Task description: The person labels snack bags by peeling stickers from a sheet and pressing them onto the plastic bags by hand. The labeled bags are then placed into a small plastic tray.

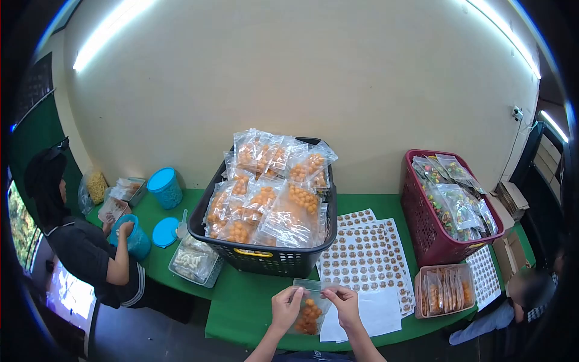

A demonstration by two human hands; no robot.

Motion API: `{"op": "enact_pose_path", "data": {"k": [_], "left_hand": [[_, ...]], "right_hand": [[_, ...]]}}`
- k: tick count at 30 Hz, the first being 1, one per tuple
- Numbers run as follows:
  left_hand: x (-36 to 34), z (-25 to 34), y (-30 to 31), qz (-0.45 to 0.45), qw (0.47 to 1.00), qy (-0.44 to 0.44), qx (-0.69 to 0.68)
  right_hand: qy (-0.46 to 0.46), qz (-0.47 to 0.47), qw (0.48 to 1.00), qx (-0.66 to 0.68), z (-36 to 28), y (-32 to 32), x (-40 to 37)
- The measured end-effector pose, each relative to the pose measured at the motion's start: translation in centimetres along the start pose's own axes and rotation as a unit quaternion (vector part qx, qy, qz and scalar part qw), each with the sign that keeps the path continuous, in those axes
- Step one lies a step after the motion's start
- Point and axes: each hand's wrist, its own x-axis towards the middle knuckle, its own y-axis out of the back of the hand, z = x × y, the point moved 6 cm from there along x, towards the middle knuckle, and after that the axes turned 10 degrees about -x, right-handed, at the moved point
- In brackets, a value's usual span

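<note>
Pinching is what the head view shows. The small clear bag, part filled with orange snack balls, is held upright over the near edge of the green table, in front of the black basket. The left hand is clamped, thumb against fingers, on the bag's top left corner. The right hand is clamped the same way on the top right. The mouth is stretched flat between them.

Judgement on the step: the top strip looks to be the part worked on.
- Strip to be held taut and level.
- Air to be pushed out first.
- Pressure to be run from one corner to the other.
- Balls to be left settled at the bottom, so none is caught in the strip.

Whether the strip is shut cannot be told.

Containers:
- black basket: heaped above its rim with like bags of orange balls.
- red basket: at the right, packed with clear packets of mixed-colour pieces.
- brown tray: just in front of the red basket, with packets stood on edge in a row.
- clear tub: just beside the black basket's left side, with whitish pieces inside.
- lidded blue tub: at the back left, contents hidden.
- open blue tub: a co-worker's hand is at its mouth, contents hidden.
- sticker sheets: laid flat between the two baskets.
</note>
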Motion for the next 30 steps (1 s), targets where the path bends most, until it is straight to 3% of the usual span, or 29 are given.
{"op": "enact_pose_path", "data": {"k": [8,21,24,27,30], "left_hand": [[0.4,0.3,0.4,0.010,0.999,-0.042,-0.024],[0.3,1.3,-1.3,0.023,0.996,-0.084,0.031],[0.6,-0.6,-2.6,-0.038,0.999,-0.015,0.005],[0.1,-1.9,-4.7,-0.026,0.997,-0.050,0.043],[-1.7,-3.5,-8.2,-0.144,0.974,-0.084,0.151]], "right_hand": [[0.045,-0.073,0.994,-0.070,-1.7,-0.6,-0.4],[0.142,-0.050,0.958,-0.245,-4.1,1.3,-1.3],[0.045,-0.006,0.994,-0.100,-2.7,3.0,-1.2],[-0.003,0.103,0.994,-0.047,-0.9,6.8,-0.8],[0.005,0.158,0.987,0.009,-1.2,8.8,-0.8]]}}
